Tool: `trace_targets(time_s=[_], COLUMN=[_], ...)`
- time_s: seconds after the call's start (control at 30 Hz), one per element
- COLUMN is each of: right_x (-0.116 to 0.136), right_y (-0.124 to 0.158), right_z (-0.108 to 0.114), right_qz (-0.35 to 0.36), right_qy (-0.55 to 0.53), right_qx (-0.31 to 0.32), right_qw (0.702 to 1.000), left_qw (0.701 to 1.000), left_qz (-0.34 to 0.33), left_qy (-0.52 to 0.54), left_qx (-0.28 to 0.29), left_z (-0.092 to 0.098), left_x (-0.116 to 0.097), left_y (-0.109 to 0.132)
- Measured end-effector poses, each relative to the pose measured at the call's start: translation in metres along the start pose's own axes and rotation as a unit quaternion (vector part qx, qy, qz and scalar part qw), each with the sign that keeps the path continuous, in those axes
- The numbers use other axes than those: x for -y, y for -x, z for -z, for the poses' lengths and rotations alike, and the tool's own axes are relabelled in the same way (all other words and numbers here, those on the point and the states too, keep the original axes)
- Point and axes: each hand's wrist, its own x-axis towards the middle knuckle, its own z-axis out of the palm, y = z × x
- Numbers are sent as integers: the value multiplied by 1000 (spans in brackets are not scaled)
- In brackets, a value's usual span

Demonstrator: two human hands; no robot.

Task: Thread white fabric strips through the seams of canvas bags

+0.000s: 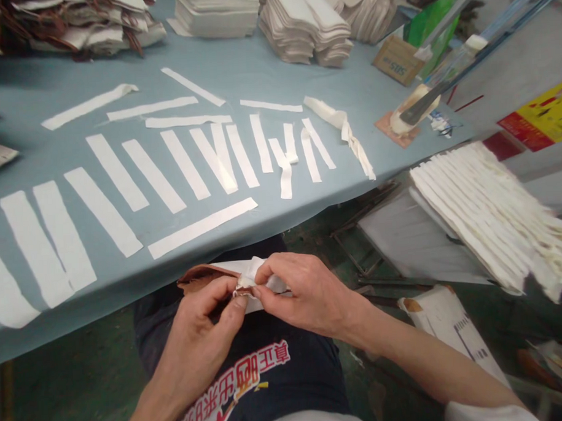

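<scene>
One brown-white piece (pixel 209 273) | left hand (pixel 204 320), right hand (pixel 302 289) pinching it | table edge (pixel 281 220) near (open floor (pixel 84 377) left)

Brown box (pixel 397 60), red-and-yellow poster (pixel 545 114)

I'm getting bright, even light on the blue tabletop (pixel 239 71); source out of frame, probably overhead. White strips (pixel 116 172) near washed out, little texture. Floor (pixel 84 371) below its near edge: dim. Pale bundle (pixel 488 215) off the right edge: smeared, wide-angle stretched. Held piece (pixel 250 271): fine detail soft.
</scene>
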Motion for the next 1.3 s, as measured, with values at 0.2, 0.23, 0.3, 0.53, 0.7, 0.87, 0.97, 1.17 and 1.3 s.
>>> trace_targets(time_s=[0.2,0.23,0.3,0.53,0.7,0.87,0.97,1.17,1.3], right_x=[13,15,19,31,29,27,32,42,42], right_y=[-3,-3,-4,-6,-4,1,2,4,6], right_z=[3,2,0,-13,-21,-27,-30,-40,-45], right_qz=[-4,-14,-36,-69,-74,-84,-91,-125,-178], right_qy=[-55,-62,-79,-114,-121,-126,-133,-155,-177], right_qx=[-26,-26,-28,-59,-68,-90,-97,-82,-81], right_qw=[998,998,996,989,988,984,982,977,965], left_qw=[999,999,998,996,993,985,978,966,964], left_qz=[1,4,15,54,58,71,80,79,93], left_qy=[34,44,55,64,61,93,117,134,147], left_qx=[9,15,10,-40,-81,-129,-151,-208,-200], left_z=[9,10,11,15,11,0,-5,-16,-16], left_x=[-4,-3,-4,-9,-4,0,6,25,32], left_y=[4,5,8,10,14,21,23,27,33])
